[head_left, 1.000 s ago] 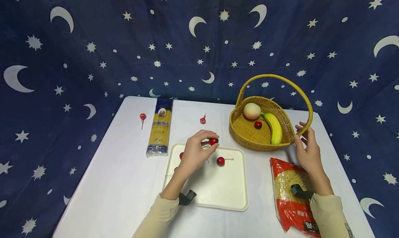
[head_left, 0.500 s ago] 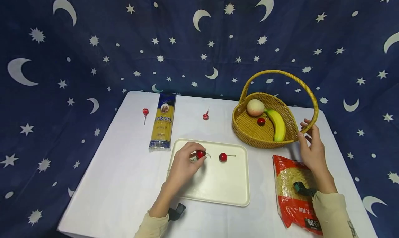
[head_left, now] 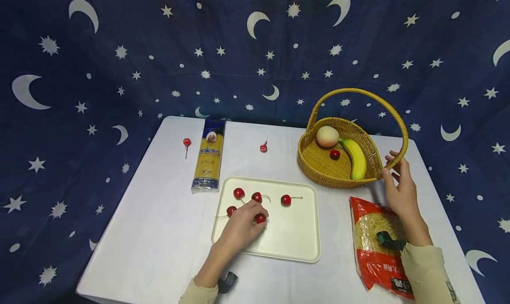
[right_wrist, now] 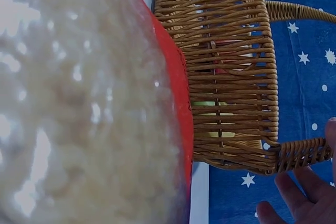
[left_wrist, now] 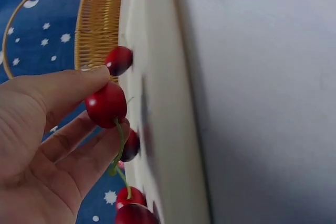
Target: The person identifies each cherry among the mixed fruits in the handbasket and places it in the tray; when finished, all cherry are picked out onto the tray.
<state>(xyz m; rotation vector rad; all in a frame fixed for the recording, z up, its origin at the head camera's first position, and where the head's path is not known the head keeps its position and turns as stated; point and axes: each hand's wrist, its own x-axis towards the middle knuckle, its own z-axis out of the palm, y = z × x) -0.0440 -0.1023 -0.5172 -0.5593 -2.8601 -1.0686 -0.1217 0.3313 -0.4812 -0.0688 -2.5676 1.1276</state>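
Note:
A cream tray [head_left: 295, 237] lies on the white table with several red cherries on it, among them one cherry [head_left: 285, 200] at the far right and another [head_left: 239, 193] at the far left. My left hand [head_left: 258, 217] pinches a cherry [left_wrist: 106, 103] by thumb and fingers just over the tray's middle. My right hand [head_left: 389, 167] hovers with relaxed fingers beside the foot of the wicker basket's handle [right_wrist: 304, 153], a small gap between them. The basket [head_left: 314, 164] holds a peach [head_left: 327, 136], a banana [head_left: 354, 158] and a cherry [head_left: 335, 154].
A red noodle bag [head_left: 372, 251] lies under my right forearm. A spaghetti pack [head_left: 209, 155] lies left of the tray, with one lollipop [head_left: 186, 142] further left and another [head_left: 263, 148] behind the tray. Starry blue cloth [head_left: 59, 162] surrounds the table.
My left hand lowered a cherry onto the tray and left it there, then drew back toward me and now pinches another cherry. The right hand stayed by the basket handle.

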